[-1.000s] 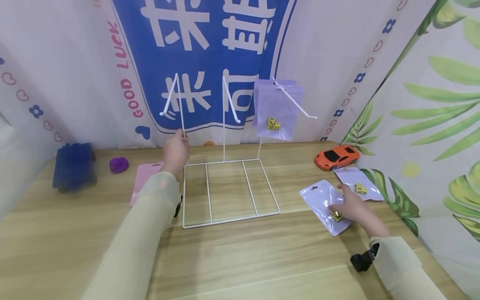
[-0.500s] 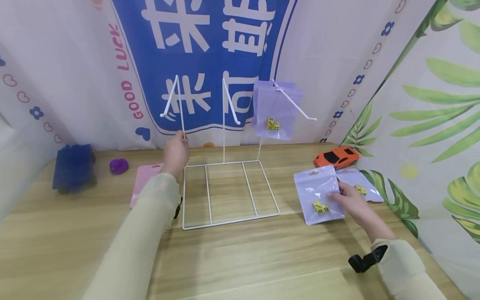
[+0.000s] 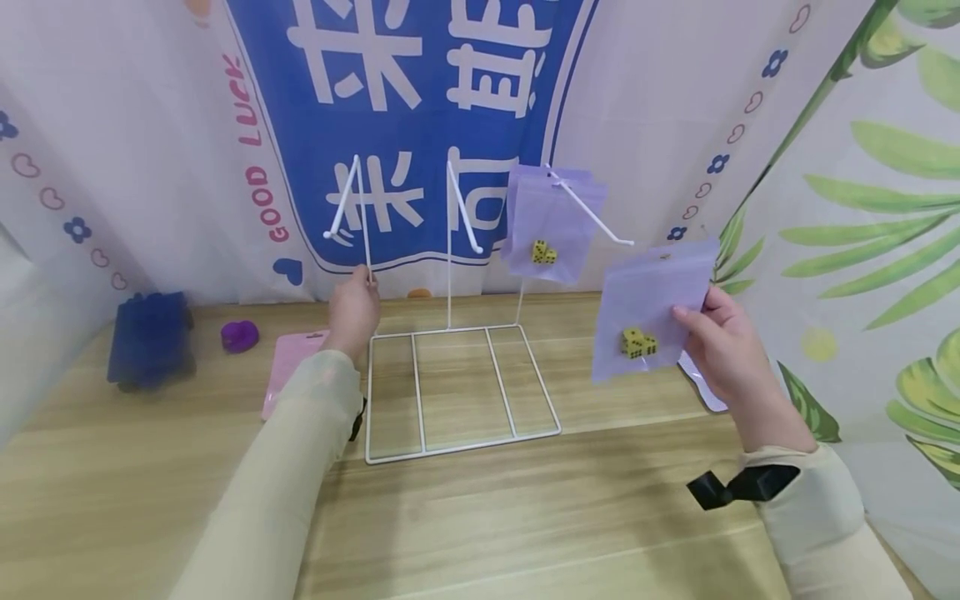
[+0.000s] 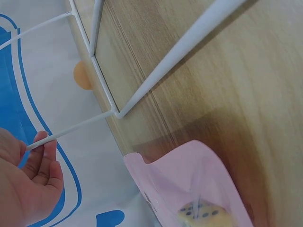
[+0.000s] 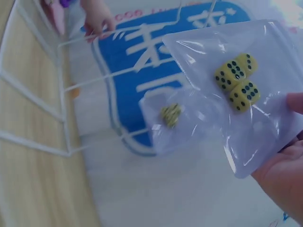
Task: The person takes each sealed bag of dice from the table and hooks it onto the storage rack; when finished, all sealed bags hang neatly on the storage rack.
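Observation:
My left hand [image 3: 354, 312] grips the left upright of a white wire display rack [image 3: 450, 329]; the left wrist view shows fingers and thumb around the thin rod. My right hand [image 3: 727, 346] pinches the right edge of a purple zip bag [image 3: 652, 292], raised above the table. Yellow dice [image 5: 236, 78] with black dots lie inside that bag. To its left, purple bags [image 3: 555, 212], also with yellow dice, hang on the rack's right hook [image 3: 592, 212]. The left hook [image 3: 341, 200] and middle hook [image 3: 465, 208] carry nothing.
A pink bag [image 3: 288, 362] with a die lies beside the left arm. Further left are a purple object [image 3: 240, 336] and a blurred dark blue object [image 3: 150, 337]. Another purple bag [image 3: 705, 383] lies partly hidden under the right hand. A printed curtain [image 3: 637, 100] hangs behind the table.
My right hand has picked up the purple bag from the table and lifted it up toward the right hook. The orange toy car is now hidden behind it. My left hand stays on the upright.

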`<state>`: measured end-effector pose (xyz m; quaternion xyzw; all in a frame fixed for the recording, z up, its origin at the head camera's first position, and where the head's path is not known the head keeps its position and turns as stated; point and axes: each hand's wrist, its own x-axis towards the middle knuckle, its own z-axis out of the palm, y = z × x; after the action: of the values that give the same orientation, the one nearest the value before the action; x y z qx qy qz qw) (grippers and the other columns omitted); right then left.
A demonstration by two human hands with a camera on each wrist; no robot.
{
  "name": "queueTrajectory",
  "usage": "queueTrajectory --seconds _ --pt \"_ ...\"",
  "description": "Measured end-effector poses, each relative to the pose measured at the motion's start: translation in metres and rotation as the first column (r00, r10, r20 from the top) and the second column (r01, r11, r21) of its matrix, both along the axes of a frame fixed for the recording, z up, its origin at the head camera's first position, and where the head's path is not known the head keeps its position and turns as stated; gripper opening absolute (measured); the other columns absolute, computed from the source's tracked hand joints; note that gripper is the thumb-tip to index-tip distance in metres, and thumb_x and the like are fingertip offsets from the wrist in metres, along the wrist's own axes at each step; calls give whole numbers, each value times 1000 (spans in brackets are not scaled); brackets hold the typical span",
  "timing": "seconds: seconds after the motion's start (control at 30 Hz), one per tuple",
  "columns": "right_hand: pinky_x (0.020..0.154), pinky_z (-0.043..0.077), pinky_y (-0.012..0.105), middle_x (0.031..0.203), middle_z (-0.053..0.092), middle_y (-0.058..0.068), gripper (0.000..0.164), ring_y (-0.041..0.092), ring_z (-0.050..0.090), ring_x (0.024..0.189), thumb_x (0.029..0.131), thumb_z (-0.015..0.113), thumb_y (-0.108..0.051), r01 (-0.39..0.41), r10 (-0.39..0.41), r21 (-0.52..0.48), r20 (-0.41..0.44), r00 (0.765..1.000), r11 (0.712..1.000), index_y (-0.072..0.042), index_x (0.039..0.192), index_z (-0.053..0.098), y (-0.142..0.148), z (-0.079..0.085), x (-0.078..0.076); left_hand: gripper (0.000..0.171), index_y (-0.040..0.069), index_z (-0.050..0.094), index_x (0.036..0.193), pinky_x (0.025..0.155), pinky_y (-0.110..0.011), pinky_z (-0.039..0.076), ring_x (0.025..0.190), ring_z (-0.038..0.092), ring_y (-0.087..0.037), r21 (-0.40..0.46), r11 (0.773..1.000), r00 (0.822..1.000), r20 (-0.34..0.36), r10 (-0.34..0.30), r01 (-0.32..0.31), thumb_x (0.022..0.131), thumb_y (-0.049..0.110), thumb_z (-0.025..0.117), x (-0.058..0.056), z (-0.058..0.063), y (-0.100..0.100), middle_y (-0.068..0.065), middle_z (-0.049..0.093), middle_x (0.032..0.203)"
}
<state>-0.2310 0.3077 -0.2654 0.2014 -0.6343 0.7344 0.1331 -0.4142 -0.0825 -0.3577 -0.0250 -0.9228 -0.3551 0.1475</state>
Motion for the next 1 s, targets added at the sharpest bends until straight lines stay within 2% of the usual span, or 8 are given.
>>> queueTrajectory --seconds 0.17,0.4,0.5,0.6,0.7,0.8,0.9,1.0 --pt "82 46 24 104 61 3 22 15 55 97 92 47 4 16 -16 8 6 1000 1000 -7 108 58 -14 14 -1 13 5 46 104 64 -40 49 75 58 -31 5 1000 1000 10 -10 10 98 12 36 1 1 1 -17 59 88" --pt "79 46 21 96 61 0 14 12 55 92 91 51 2 65 -65 6 92 994 998 -9 97 58 -22 10 -9 13 4 46 104 64 -40 48 74 58 -31 -6 1000 1000 -1 -9 9 98 11 37 0 1 1 -17 59 88" --pt "74 49 21 92 63 -1 9 11 58 87 91 53 -3 84 -89 46 140 986 995 -9 97 56 -24 8 -13 13 4 47 104 64 -40 49 75 58 -31 -11 1000 1000 -2 -8 8 98 11 37 1 1 1 -17 60 88" --pt "74 50 22 96 63 -1 12 12 59 89 92 54 -8 102 -122 114 188 975 988 -9 104 53 -25 8 -20 14 4 47 105 65 -39 49 75 58 -31 -4 1000 1000 9 -10 10 98 12 37 1 2 1 -17 60 89" --pt "79 49 22 104 60 3 22 14 57 96 92 55 -14 156 -204 224 210 956 962 -6 112 49 -30 10 -33 14 4 46 105 65 -39 49 76 58 -31 1 1000 1000 14 -9 9 98 12 36 2 2 1 -17 59 89" --pt "86 46 24 114 56 12 35 18 54 102 93 55 -17 214 -292 333 204 934 918 0 122 46 -35 13 -50 13 4 46 104 65 -39 49 75 58 -31 1 1000 1000 7 -4 4 98 11 37 2 2 0 -17 59 89" --pt "91 44 30 121 52 20 41 20 53 107 94 53 -17 256 -345 401 169 923 880 5 127 42 -38 13 -66 13 4 47 103 65 -39 49 75 58 -30 -4 1000 1000 1 -4 4 98 10 37 2 1 0 -17 60 88" --pt "86 46 26 116 55 22 38 14 56 98 94 52 -14 308 -392 463 96 915 831 8 124 44 -41 13 -82 13 4 47 103 63 -39 49 74 58 -30 -12 1000 1000 0 -6 6 98 11 37 3 2 -1 -17 60 87"
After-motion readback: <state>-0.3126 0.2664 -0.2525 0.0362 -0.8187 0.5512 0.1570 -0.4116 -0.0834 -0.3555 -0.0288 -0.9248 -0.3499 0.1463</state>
